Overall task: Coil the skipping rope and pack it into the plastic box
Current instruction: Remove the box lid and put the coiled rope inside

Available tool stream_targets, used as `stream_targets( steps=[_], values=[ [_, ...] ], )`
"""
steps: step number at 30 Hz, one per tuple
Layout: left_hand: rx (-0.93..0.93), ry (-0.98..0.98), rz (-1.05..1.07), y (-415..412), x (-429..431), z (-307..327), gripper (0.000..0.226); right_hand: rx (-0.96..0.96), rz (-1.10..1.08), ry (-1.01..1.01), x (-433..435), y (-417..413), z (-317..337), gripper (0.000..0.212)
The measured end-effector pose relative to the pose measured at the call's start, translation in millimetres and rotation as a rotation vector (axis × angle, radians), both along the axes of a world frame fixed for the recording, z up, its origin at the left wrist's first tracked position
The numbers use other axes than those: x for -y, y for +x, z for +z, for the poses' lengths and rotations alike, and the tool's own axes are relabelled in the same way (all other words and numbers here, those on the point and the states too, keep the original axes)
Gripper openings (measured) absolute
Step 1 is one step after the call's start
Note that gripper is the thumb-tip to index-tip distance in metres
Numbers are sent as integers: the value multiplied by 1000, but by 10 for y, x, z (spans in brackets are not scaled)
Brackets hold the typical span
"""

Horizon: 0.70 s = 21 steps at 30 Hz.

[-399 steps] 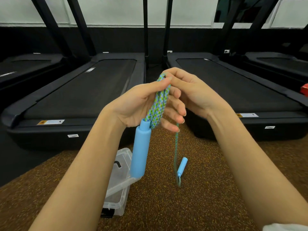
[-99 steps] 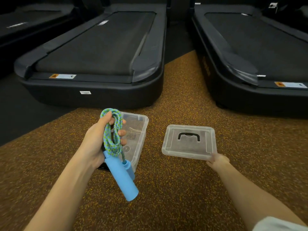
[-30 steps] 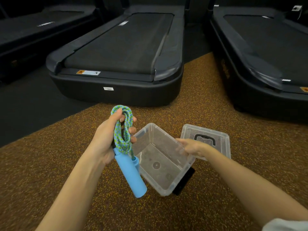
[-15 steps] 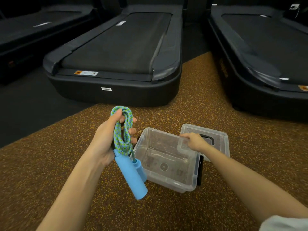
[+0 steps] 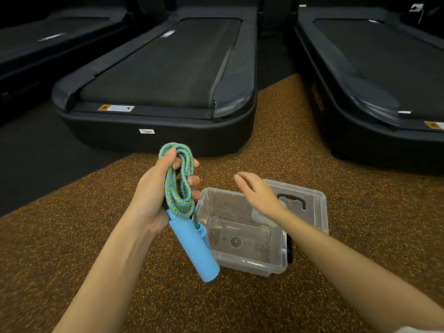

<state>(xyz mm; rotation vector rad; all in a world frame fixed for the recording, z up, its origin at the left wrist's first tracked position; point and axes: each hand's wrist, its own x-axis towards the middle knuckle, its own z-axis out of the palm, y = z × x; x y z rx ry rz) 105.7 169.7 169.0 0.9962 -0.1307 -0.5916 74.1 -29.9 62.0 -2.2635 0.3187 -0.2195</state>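
My left hand grips the coiled skipping rope, a blue-green braided bundle with two light blue foam handles hanging below my fist. The handles hang just left of the clear plastic box, which stands open and upright on the speckled floor with nothing in it. My right hand hovers above the box's far rim, fingers apart, holding nothing. The box's clear lid with a black handle lies flat behind the box on the right, partly hidden by my right hand.
A black treadmill stands just beyond my hands, its rear end close to the rope. Another treadmill runs along the right, and a third lies far left. Brown speckled rubber floor surrounds the box.
The box, tilted a second ago, now stands flat on the floor. My right hand has let go of its rim and lifted above it. My left hand has kept hold of the rope.
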Motion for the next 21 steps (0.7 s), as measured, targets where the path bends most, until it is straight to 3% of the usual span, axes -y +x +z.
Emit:
stream_targets(
  steps=[2,5,8,12,15,19,21],
  values=[
    [11,-28,8,21,66,38,41,8,93,207,-227,-13,175,63],
    [34,-41,29,97,165,63,36,-12,281,476,-471,-42,309,112],
    [61,-52,44,196,284,85,37,-29,460,661,-575,-118,426,109],
    [61,-59,69,285,450,115,38,-22,517,747,-587,-150,426,109],
    [72,-26,118,285,559,100,47,-22,496,671,-511,-136,356,99],
    [34,-65,146,277,622,-19,41,-70,427,481,-395,-164,166,68],
    [23,-41,145,280,628,-137,53,-103,386,362,-315,-165,51,57]
  ],
)
